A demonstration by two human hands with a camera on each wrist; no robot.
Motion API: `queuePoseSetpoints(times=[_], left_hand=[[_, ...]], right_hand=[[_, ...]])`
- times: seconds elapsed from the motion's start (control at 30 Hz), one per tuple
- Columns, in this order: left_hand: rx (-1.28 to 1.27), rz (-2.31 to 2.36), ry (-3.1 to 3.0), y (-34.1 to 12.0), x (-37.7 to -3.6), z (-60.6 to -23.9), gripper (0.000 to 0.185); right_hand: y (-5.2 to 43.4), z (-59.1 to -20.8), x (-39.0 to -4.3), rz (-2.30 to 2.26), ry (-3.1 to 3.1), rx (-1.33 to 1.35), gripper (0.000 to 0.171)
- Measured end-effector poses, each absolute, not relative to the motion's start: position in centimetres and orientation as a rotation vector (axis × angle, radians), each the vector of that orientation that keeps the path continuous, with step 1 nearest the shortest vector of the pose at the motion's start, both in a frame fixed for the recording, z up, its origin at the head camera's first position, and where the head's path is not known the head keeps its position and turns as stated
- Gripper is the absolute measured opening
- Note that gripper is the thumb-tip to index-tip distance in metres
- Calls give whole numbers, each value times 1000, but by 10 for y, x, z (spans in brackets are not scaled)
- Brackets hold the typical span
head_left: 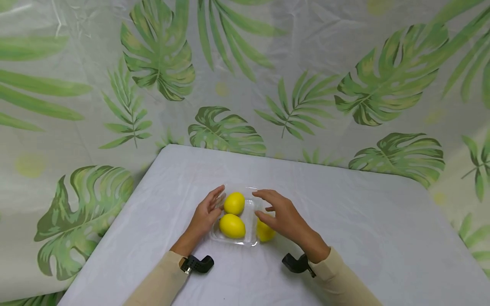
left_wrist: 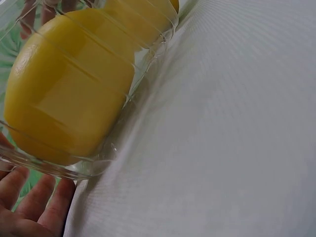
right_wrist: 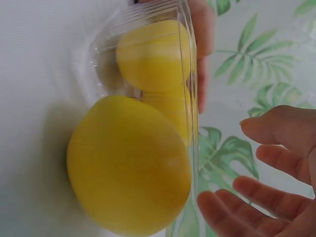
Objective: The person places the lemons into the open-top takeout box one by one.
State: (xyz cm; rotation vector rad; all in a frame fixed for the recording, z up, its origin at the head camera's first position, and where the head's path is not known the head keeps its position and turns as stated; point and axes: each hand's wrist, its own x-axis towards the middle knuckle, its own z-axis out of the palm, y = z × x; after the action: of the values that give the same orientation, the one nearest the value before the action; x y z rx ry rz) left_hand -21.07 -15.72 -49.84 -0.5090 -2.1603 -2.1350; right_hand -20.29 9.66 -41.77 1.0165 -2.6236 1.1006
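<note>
Two loosely spread hands frame a clear container and three yellow lemons

A person's left hand (head_left: 205,214) is relaxed, with its fingers lightly bent along the left wall of a clear, rectangular plastic container (head_left: 249,219); whether the fingertips press on it, I cannot tell. The right hand (head_left: 285,214) is spread wide, its thumb well apart from the fingers, and grasps nothing.

The container sits between the hands on a white cloth-covered table (head_left: 344,221), its top facing up and its longer side running away from the person.

Two lemons lie inside, close to the left hand. The farther smooth, bright yellow oval lemon (head_left: 234,202) is just beside the left fingers, its long axis leaning mostly away from the person. The nearer bright yellow oval lemon (head_left: 232,226) lies roughly crosswise, one end aimed toward the right hand's side.

The third yellow, rounded lemon (head_left: 265,233) rests outside the container's right wall, below the right hand, which partly hides it; its long axis is unclear.
</note>
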Motion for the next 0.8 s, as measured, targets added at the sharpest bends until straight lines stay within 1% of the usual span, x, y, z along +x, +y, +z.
queuePoseSetpoints(times=[0.23,0.53,0.7,0.8], left_hand=[[-520,-2132,-2160,-157,-210,-499,65],[-507,-2153,-2163,-158,-211,-498,64],[-505,-2175,-2181,-157,-204,-481,62],[-516,-2173,-2175,-157,-204,-482,63]], right_hand=[[111,-422,-197,1085,-2637,1000,49],[123,-424,-189,1059,-2684,993,56],[128,-427,-187,1044,-2729,939,60],[131,-429,-185,1052,-2763,918,63]])
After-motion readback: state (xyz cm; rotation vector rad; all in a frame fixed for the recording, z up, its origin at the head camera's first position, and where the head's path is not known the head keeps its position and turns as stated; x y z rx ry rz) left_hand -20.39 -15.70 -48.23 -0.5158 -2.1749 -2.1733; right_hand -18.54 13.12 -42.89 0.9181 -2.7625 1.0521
